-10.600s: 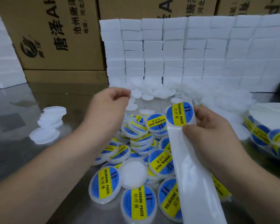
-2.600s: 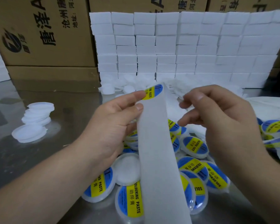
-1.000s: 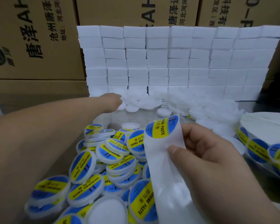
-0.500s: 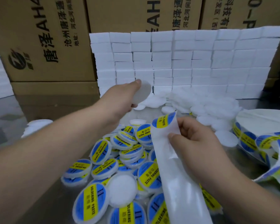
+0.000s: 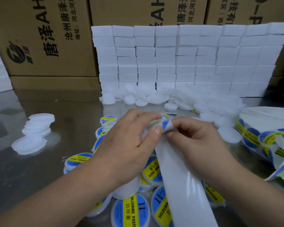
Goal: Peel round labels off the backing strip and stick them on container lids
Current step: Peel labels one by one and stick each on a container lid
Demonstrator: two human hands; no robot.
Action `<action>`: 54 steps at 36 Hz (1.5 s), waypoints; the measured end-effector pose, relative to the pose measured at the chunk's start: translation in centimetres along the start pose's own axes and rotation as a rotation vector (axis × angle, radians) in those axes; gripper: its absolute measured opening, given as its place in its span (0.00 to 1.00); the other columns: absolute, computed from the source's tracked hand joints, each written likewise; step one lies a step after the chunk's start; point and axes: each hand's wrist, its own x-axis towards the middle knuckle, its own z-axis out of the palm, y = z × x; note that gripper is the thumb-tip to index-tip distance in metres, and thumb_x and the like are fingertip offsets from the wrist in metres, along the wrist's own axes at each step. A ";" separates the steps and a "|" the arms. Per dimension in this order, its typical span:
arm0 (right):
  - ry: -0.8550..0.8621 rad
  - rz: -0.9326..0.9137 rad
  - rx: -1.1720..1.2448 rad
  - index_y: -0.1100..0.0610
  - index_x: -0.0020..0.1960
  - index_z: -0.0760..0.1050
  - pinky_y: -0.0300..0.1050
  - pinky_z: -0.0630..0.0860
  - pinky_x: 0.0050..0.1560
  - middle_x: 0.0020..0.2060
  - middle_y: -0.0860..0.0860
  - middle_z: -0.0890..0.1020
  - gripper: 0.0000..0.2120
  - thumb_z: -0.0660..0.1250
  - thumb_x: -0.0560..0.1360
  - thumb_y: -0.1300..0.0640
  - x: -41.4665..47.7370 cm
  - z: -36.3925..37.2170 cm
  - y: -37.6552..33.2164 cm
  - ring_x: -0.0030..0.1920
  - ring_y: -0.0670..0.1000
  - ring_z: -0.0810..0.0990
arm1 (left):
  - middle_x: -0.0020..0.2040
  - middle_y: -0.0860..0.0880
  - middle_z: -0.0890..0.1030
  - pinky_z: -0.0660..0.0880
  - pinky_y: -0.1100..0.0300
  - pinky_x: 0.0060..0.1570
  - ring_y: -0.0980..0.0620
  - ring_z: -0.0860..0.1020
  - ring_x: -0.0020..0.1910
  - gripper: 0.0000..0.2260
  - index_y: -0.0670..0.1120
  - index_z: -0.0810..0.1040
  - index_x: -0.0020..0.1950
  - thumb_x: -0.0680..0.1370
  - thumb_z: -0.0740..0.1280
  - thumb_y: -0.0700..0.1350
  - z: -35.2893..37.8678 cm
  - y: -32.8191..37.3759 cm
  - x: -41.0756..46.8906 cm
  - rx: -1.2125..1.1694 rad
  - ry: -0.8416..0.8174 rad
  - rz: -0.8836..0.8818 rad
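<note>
The left hand (image 5: 129,145) grips a plain white lid (image 5: 145,135). The right hand (image 5: 197,141) pinches the top edge of the backing strip (image 5: 184,185), where a blue-and-yellow label (image 5: 165,125) meets the lid. Labelled lids (image 5: 134,210) crowd directly beneath the grip. Beyond it, loose white lids (image 5: 156,97) lie against a foam-block wall (image 5: 187,59). To the right is the label roll (image 5: 261,128), and to the left the bare metal tabletop (image 5: 69,122).

Left hand (image 5: 129,145) grips a white round plastic lid (image 5: 145,135); right hand (image 5: 198,141), just beside it, pinches a white paper backing strip (image 5: 179,174).
</note>
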 end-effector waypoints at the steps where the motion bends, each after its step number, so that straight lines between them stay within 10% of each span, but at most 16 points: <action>1: -0.002 -0.003 0.006 0.50 0.42 0.80 0.56 0.76 0.42 0.37 0.58 0.81 0.11 0.65 0.72 0.64 0.0 0.0 0.0 0.38 0.57 0.78 | 0.53 0.67 0.68 0.60 0.79 0.50 0.70 0.67 0.52 0.27 0.58 0.72 0.62 0.70 0.47 0.64 -0.1 -0.1 -0.1 0.004 -0.009 0.014; 7: -0.074 -0.056 -0.032 0.45 0.33 0.81 0.33 0.72 0.39 0.32 0.39 0.81 0.18 0.65 0.72 0.67 -0.2 0.1 0.1 0.35 0.40 0.76 | 0.46 0.76 0.68 0.63 0.78 0.41 0.73 0.69 0.41 0.12 0.64 0.64 0.51 0.69 0.54 0.55 -0.1 -0.5 -1.0 0.047 -0.039 0.016; 12: -0.088 -0.075 -0.037 0.41 0.32 0.80 0.28 0.70 0.35 0.29 0.37 0.79 0.22 0.65 0.72 0.67 -0.4 0.2 -0.1 0.32 0.37 0.75 | 0.42 0.59 0.74 0.64 0.74 0.42 0.62 0.70 0.42 0.19 0.51 0.75 0.53 0.70 0.50 0.52 -0.4 -0.5 -1.0 0.020 -0.026 0.083; 18: -0.121 -0.091 -0.023 0.46 0.37 0.81 0.39 0.73 0.40 0.34 0.46 0.82 0.11 0.63 0.70 0.59 -0.3 0.1 -0.2 0.37 0.45 0.78 | 0.41 0.62 0.71 0.65 0.72 0.42 0.64 0.67 0.43 0.17 0.59 0.71 0.46 0.66 0.52 0.66 -0.1 -0.6 -1.0 0.130 0.004 0.048; 27: -0.073 -0.044 -0.029 0.41 0.41 0.80 0.31 0.75 0.37 0.36 0.39 0.84 0.18 0.63 0.74 0.64 -0.3 -0.6 -0.8 0.37 0.38 0.80 | 0.32 0.56 0.77 0.67 0.73 0.25 0.61 0.71 0.28 0.06 0.60 0.77 0.37 0.69 0.63 0.58 -0.4 -1.8 0.4 -0.389 0.364 -0.383; 38: 0.083 -0.066 -0.131 0.28 0.52 0.65 0.43 0.74 0.36 0.45 0.36 0.76 0.29 0.63 0.73 0.64 0.1 -0.6 -0.1 0.33 0.47 0.77 | 0.36 0.53 0.77 0.70 0.56 0.35 0.56 0.76 0.30 0.14 0.52 0.74 0.35 0.78 0.58 0.55 -1.6 -3.2 1.9 -0.641 0.696 -0.580; 44: 0.207 -0.184 -0.346 0.31 0.54 0.68 0.29 0.68 0.35 0.58 0.33 0.69 0.30 0.61 0.70 0.67 0.1 -1.1 -0.4 0.31 0.39 0.74 | 0.32 0.59 0.75 0.68 0.66 0.36 0.62 0.72 0.33 0.16 0.57 0.74 0.38 0.70 0.55 0.66 -0.4 -2.9 0.2 -0.242 0.511 -0.297; 49: 0.084 -0.078 -0.213 0.41 0.35 0.80 0.27 0.61 0.23 0.27 0.37 0.78 0.22 0.59 0.68 0.68 -0.2 -0.5 -0.9 0.23 0.40 0.69 | 0.37 0.57 0.73 0.63 0.77 0.36 0.69 0.71 0.39 0.12 0.58 0.69 0.37 0.71 0.54 0.63 -0.6 -2.4 -0.2 -0.066 0.496 -0.159; 54: -0.008 0.051 -0.022 0.42 0.30 0.81 0.37 0.69 0.34 0.31 0.46 0.82 0.08 0.65 0.63 0.51 -0.4 -0.5 -1.4 0.33 0.42 0.76 | 0.41 0.59 0.71 0.63 0.76 0.39 0.65 0.70 0.43 0.09 0.60 0.67 0.40 0.71 0.54 0.63 -0.6 -2.1 -0.4 0.007 0.460 -0.088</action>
